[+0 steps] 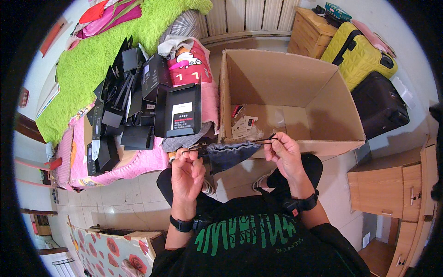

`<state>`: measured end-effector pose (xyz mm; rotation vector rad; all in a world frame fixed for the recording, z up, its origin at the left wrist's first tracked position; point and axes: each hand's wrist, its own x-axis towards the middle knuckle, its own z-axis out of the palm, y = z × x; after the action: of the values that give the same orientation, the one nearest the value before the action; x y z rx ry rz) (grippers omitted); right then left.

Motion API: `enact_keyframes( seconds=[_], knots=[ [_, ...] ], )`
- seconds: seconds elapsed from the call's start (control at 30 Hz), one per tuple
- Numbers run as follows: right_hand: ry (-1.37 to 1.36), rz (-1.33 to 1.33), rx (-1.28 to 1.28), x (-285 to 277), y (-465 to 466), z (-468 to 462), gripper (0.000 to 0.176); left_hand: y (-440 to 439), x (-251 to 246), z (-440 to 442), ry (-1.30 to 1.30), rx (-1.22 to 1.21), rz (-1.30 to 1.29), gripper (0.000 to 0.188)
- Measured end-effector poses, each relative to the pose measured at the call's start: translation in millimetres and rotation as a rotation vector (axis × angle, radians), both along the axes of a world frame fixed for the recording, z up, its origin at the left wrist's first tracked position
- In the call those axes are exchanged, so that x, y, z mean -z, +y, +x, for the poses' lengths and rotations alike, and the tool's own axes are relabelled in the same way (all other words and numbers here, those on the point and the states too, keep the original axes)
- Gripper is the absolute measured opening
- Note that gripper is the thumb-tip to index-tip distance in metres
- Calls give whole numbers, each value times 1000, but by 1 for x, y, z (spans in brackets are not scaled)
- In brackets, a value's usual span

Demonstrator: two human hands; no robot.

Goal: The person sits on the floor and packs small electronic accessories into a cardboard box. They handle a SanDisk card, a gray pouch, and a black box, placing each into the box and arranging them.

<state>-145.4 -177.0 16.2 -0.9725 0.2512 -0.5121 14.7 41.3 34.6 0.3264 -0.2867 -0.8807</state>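
Observation:
A small dark drawstring pouch (230, 158) hangs between my hands, its gathered mouth at the top. My left hand (187, 169) pinches the black cord at the pouch's left side. On the other side, my right hand (285, 152) has the opposite cord end between thumb and fingers. The pouch is in front of the near wall of a large open cardboard box (256, 149). Inside that box lie white paper cards (244, 127), clear plastic and a small red and black item (237, 110). An opened black box (187, 104) with a printed insert rests at the bed's edge.
Many black boxes (112, 119) are piled on the pink-covered bed (148, 155), beside a green fluffy blanket (76, 79). A yellow suitcase (356, 52), a dark case (380, 104) and a wooden cabinet (308, 34) stand beyond the carton. A wooden desk (377, 188) is at right.

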Motion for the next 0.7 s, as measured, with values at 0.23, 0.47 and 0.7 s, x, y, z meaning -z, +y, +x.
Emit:
enact_keyframes(
  seconds=[0.23, 0.47, 0.7],
  knots=[
    [-132, 260, -77, 1, 6, 1, 11, -5, 2, -8, -77, -133, 139, 37],
    [-154, 400, -251, 5, 10, 5, 21, -8, -5, -8, -174, -98, 182, 62],
    [18, 334, -236, 5, 8, 7, 18, -10, -5, -11, -389, -156, 292, 44]
  ],
)
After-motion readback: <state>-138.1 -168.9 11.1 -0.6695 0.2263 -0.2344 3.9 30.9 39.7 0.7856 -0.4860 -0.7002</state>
